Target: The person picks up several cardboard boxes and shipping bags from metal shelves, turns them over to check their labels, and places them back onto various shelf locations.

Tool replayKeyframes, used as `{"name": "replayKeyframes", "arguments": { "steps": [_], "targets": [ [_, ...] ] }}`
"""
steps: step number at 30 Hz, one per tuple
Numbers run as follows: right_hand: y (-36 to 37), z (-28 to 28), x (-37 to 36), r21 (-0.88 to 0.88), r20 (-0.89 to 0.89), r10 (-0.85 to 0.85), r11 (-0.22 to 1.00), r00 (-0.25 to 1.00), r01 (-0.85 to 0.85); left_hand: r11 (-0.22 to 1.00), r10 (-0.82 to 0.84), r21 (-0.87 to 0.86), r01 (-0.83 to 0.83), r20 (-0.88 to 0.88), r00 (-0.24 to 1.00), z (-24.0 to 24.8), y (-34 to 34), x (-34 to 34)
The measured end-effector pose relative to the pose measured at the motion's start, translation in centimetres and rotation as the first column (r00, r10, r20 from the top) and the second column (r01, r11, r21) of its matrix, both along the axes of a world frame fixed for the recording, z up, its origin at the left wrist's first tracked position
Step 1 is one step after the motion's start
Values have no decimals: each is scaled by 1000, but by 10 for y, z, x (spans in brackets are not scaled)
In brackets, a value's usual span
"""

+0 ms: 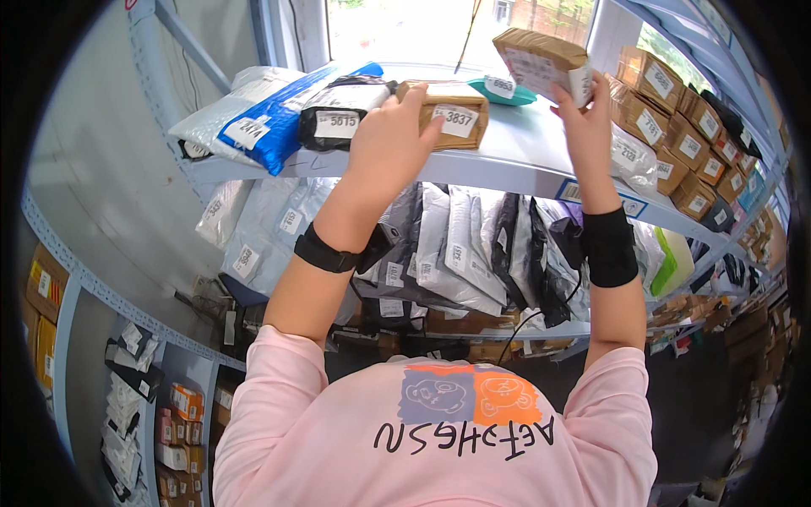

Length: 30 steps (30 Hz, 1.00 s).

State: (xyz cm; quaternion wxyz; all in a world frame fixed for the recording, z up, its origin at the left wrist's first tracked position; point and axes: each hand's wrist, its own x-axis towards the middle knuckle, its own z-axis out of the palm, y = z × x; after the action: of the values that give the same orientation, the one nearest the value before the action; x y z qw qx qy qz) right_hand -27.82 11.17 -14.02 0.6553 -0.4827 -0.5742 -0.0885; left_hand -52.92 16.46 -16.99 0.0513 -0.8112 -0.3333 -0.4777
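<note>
My right hand [583, 114] holds up a brown paper-wrapped parcel [528, 61] with a white label, tilted above the far shelf. Its fingers close around the parcel's lower right end. My left hand [395, 122] grips the left end of a brown cardboard box [460, 114] on the shelf, thumb on the labelled front and fingers over the top. Left of that box lies a black-and-white wrapped parcel [338, 118], then a blue-and-white mailer bag [263, 131]. A teal package [507, 90] lies behind, between the two hands.
The shelf board [515, 165] runs under a window. Below it, grey and white mailer bags [460, 245] stand packed upright. Brown boxes [667, 127] are stacked at the right, beside a white bag [632, 160]. Another rack [182, 363] with parcels stands at lower left.
</note>
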Motion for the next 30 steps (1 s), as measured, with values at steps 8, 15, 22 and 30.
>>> {"name": "replayKeyframes", "arguments": {
  "steps": [8, 15, 22, 30],
  "targets": [
    [-81, 36, 62, 221, -4, -47, 974, 999, 47, 988, -135, -82, 132, -20, 991, 15, -8, 63],
    [-100, 35, 98, 232, 175, -216, 957, 961, 173, 958, -285, -47, 282, -78, 955, 19, -6, 155],
    [-90, 42, 107, 288, 410, -397, 910, 821, 296, 943, -332, -96, 318, -215, 919, 32, -4, 195],
    [-60, 37, 114, 199, 720, -434, 877, 542, 438, 903, -289, -406, 142, -328, 899, 61, 1, 177]
  ]
}}
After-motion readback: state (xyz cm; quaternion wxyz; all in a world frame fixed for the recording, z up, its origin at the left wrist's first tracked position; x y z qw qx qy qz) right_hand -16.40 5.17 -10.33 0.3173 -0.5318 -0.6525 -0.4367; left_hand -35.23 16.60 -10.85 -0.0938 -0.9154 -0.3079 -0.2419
